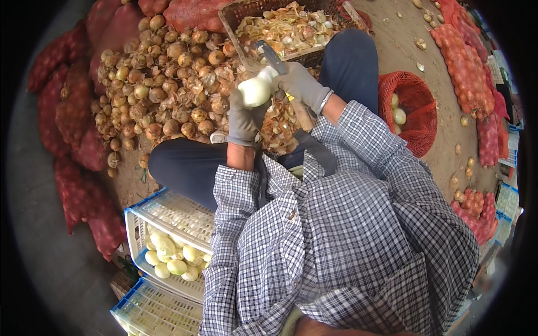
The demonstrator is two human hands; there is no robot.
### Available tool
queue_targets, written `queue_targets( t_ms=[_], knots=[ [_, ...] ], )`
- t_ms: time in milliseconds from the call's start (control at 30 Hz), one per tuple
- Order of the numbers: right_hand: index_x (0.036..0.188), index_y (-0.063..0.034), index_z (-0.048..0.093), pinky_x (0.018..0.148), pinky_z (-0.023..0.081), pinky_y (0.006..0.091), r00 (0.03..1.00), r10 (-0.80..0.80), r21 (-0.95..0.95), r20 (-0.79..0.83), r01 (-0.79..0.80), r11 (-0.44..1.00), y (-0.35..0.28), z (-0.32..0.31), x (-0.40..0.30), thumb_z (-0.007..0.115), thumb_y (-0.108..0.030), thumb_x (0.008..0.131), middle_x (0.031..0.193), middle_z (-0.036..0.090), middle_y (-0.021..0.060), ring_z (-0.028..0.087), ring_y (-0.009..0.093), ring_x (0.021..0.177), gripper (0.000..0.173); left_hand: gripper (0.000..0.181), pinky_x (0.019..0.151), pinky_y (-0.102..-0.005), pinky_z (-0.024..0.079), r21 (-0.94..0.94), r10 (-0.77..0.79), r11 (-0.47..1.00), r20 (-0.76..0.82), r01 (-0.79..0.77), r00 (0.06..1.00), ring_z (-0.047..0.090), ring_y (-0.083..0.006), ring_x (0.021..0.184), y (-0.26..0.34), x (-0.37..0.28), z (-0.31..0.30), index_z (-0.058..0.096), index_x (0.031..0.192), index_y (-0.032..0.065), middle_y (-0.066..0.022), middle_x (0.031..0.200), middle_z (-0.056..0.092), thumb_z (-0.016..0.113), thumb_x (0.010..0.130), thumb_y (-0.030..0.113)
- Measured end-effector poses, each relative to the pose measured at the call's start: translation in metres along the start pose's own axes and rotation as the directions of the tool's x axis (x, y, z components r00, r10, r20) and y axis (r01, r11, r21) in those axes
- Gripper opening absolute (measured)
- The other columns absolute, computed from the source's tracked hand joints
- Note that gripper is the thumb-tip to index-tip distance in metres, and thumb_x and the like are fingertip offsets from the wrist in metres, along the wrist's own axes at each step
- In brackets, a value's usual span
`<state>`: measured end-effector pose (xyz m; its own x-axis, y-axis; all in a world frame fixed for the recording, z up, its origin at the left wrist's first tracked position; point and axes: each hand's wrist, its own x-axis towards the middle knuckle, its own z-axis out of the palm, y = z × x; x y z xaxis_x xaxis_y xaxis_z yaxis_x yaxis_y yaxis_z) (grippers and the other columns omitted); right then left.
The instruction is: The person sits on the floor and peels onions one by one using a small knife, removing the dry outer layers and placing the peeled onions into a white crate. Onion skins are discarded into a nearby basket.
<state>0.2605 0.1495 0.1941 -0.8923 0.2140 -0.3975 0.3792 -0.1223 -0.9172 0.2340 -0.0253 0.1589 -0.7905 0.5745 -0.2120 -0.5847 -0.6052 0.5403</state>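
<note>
In a grey glove, my left hand (243,122) holds a peeled white onion (254,92) from below and the left. My right hand (303,84), gloved the same way, grips a dark-handled tool (271,56), perhaps a knife; its blade cannot be made out. The fingers of the right hand are close beside the onion, and a second whitish piece shows behind it, whose nature I cannot tell. Unpeeled brown onions (168,84) with loose dry skins lie in a heap beyond my left hand. Past the right hand, a plastic crate (233,31) holds onion peelings (290,29).
Peeled onions (176,266) fill part of a white and blue plastic crate (168,235) at my left side, above another crate (164,306). An open red mesh bag (424,105) with several onions stands at my right. Full red mesh sacks (80,105) line the left; more sacks (462,67) lie right.
</note>
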Motion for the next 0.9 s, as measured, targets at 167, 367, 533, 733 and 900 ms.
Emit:
queue_targets(
  t_ms=[167,367,533,733,900],
  knots=[
    [0.116,0.0071,0.06,0.053,0.052,0.0278,0.998,-0.051,-0.111,-0.045,0.046,0.993,0.006,-0.001,0.002,0.066,-0.004,0.084,0.084,0.068,0.0108,0.064,0.015,0.06,0.034,0.081,0.091,-0.0419,0.055,0.21,0.045,0.977,-0.053,-0.033,0.998,0.063,-0.0277,0.109,0.009,0.007,-0.006,0.052,0.131,-0.0035,-0.0149,0.121,0.062,0.076,0.081,0.057],
    [0.121,0.0031,0.059,0.056,0.053,0.0263,0.998,-0.018,-0.186,0.064,0.03,0.982,-0.003,0.001,-0.003,0.071,-0.01,0.086,0.091,0.068,0.0089,0.064,0.013,0.064,0.039,0.061,0.09,-0.034,0.056,0.144,0.091,0.986,-0.055,-0.082,0.994,0.065,-0.0222,0.103,0.001,0.005,-0.015,0.054,0.127,-0.0055,-0.0137,0.115,0.064,0.08,0.085,0.03],
    [0.123,-0.0003,0.059,0.055,0.053,0.0253,0.974,0.018,-0.255,0.228,0.041,0.966,-0.009,-0.007,-0.011,0.079,-0.02,0.084,0.095,0.069,0.0064,0.066,0.013,0.071,0.048,0.065,0.09,-0.0332,0.055,0.177,0.032,0.983,0.066,-0.043,0.997,0.065,-0.0225,0.104,0.003,0.001,-0.016,0.052,0.129,-0.0052,-0.0135,0.117,0.063,0.08,0.084,0.032],
    [0.12,0.0012,0.061,0.054,0.054,0.0264,0.967,-0.077,-0.172,0.244,0.121,0.978,-0.012,-0.015,-0.016,0.075,-0.012,0.084,0.092,0.069,0.0078,0.065,0.013,0.07,0.041,0.069,0.093,-0.0354,0.055,0.116,0.004,0.993,0.091,-0.015,0.996,0.065,-0.0236,0.106,-0.002,-0.002,-0.015,0.051,0.131,-0.0049,-0.0139,0.119,0.063,0.08,0.084,0.036],
    [0.117,0.0026,0.062,0.053,0.054,0.0274,0.988,-0.022,-0.202,0.153,0.053,0.978,-0.007,-0.017,-0.017,0.07,-0.003,0.081,0.091,0.069,0.0098,0.066,0.015,0.067,0.037,0.077,0.098,-0.0416,0.053,0.234,-0.008,0.972,0.115,-0.019,0.993,0.062,-0.0278,0.112,-0.004,-0.002,-0.013,0.052,0.131,-0.0039,-0.0145,0.123,0.062,0.083,0.078,0.044]
  ],
)
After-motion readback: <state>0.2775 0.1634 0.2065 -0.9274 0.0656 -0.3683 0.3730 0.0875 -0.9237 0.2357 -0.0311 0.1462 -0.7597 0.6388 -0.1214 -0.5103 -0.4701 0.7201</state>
